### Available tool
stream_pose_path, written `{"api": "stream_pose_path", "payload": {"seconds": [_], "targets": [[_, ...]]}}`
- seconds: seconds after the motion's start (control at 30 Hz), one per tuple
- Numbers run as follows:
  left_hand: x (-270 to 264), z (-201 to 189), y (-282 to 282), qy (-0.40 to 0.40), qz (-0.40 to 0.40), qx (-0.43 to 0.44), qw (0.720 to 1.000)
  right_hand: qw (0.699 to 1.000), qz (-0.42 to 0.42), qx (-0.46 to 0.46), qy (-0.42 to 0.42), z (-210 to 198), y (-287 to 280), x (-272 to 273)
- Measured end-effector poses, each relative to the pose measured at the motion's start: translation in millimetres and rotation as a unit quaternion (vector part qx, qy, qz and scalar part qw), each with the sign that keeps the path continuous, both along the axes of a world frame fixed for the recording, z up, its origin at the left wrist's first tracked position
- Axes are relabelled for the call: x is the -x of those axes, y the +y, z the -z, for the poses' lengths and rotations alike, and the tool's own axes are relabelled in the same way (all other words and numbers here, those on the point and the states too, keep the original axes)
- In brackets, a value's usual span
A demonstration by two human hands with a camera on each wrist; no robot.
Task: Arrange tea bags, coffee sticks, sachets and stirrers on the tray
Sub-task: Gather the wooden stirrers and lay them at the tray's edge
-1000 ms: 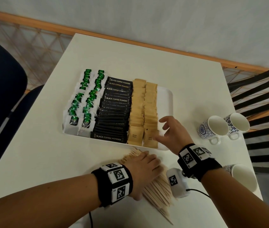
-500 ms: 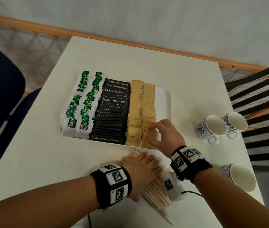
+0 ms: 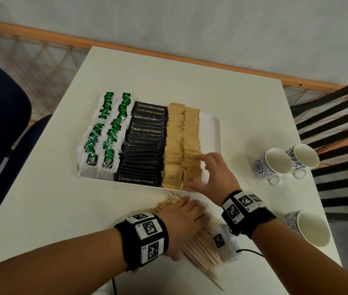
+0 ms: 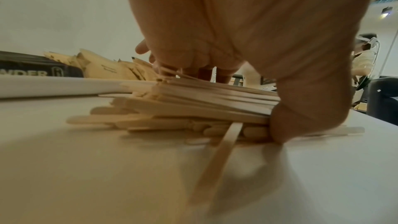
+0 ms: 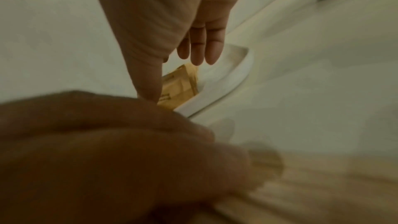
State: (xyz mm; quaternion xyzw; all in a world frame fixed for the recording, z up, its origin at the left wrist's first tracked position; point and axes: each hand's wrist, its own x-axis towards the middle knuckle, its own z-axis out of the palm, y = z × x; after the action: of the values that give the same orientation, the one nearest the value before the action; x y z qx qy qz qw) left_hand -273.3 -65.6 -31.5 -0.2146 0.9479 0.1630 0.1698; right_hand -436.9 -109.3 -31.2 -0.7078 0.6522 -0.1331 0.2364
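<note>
Four kinds of item are in view. Tea bags (image 3: 105, 133) fill two rows at the left of the tray (image 3: 211, 133). Coffee sticks (image 3: 145, 145) lie stacked in one column beside them. Sachets (image 3: 181, 137) form two tan rows right of the sticks. A bare strip of tray lies at the right edge. Stirrers (image 3: 200, 250) lie in a pile on the table (image 3: 41, 209), just in front of the tray's near edge.

Left hand (image 3: 184, 222): lies palm-down on the stirrers with the fingers extended over the pile; in the left wrist view the thumb (image 4: 301, 120) presses against the side of the stack. The grip is open, pressing.

Right hand (image 3: 215, 173): reaches over the tray's near right corner with straight, relaxed fingers; the thumb (image 5: 148, 81) touches the nearest sachet of the right row. The grip is open.

Three cups stand on the table right of the tray: two (image 3: 275, 165) side by side, one (image 3: 309, 228) nearer.
</note>
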Motion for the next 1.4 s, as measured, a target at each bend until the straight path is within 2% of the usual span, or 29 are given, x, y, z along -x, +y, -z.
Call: {"api": "stream_pose_path", "payload": {"seconds": [0.1,0.2,0.33,0.53,0.6,0.67,0.87,1.07,1.23,1.4], "targets": [[-0.3,0.3,0.8,-0.003,-0.008,0.002,1.000,0.999,0.016,-0.024,-0.038,-1.1,5.8,3.1],[1.1,-1.1,1.4,-0.012,-0.014,0.010,1.000,1.000,0.000,-0.004,0.002,-4.1,12.8,7.8],[1.8,-0.4,4.0,-0.010,-0.026,0.024,0.999,0.998,0.049,0.027,-0.010,-14.0,32.2,30.3],[-7.7,1.5,14.6,0.023,-0.092,0.021,0.995,0.989,-0.103,-0.094,0.050,-18.6,96.2,45.1],[-12.1,3.6,19.2,0.034,-0.122,0.026,0.992,0.982,-0.127,-0.115,0.076,-9.8,112.9,38.6],[-16.1,2.4,24.3,0.036,-0.145,0.026,0.988,0.982,-0.131,-0.100,0.093,-0.6,122.5,28.9],[-26.6,4.8,32.2,0.034,-0.177,0.004,0.984,0.983,-0.134,-0.071,0.104,8.6,116.2,4.1],[-26.2,-2.4,16.4,0.014,-0.200,-0.060,0.978,0.971,-0.162,-0.142,0.106,-7.2,98.5,-4.2],[-27.5,-5.2,9.7,0.017,-0.214,-0.095,0.972,0.967,-0.168,-0.148,0.124,-15.9,93.4,-7.9],[-25.9,-8.0,9.5,0.029,-0.216,-0.094,0.971,0.967,-0.161,-0.145,0.132,-21.2,90.6,-10.7]]}}
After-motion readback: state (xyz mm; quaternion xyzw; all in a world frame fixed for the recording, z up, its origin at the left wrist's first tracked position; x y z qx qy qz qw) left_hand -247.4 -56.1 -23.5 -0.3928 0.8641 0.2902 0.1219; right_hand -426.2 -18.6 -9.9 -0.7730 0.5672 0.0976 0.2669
